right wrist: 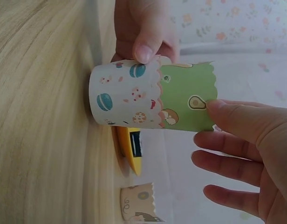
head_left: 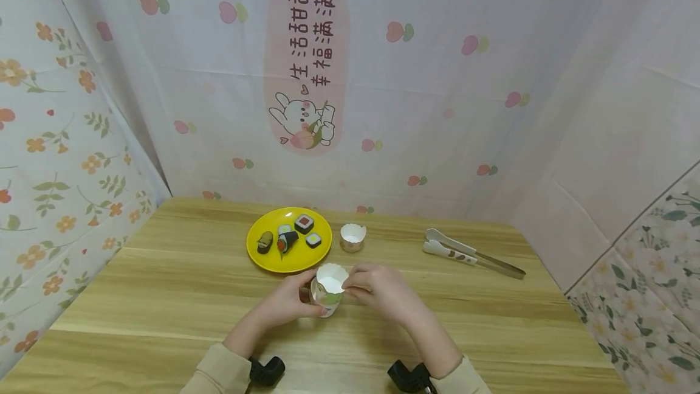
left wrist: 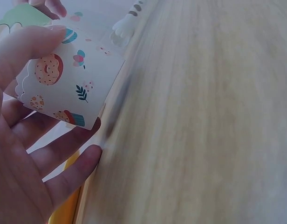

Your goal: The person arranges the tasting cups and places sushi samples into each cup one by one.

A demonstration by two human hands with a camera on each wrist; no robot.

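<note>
In the middle of the table, my left hand (head_left: 283, 304) holds a white paper baking cup (right wrist: 122, 95) printed with macarons and sweets, thumb on one side and fingers round the other. Out of its mouth sticks a green paper baking cup (right wrist: 181, 98) with an avocado print, its lower part hidden inside the white one. Thumb and fingers of my right hand (head_left: 383, 292) pinch the green cup's scalloped rim. Just behind them stands a third, smaller-looking baking cup (head_left: 352, 242) with a beige print.
A yellow plate (head_left: 262, 263) with several toy sushi pieces (head_left: 287, 239) lies behind my left hand. To the right at the back rest tongs (head_left: 465, 251) with white paw-shaped ends. A printed curtain (head_left: 437, 108) hangs behind the wooden table (head_left: 164, 297).
</note>
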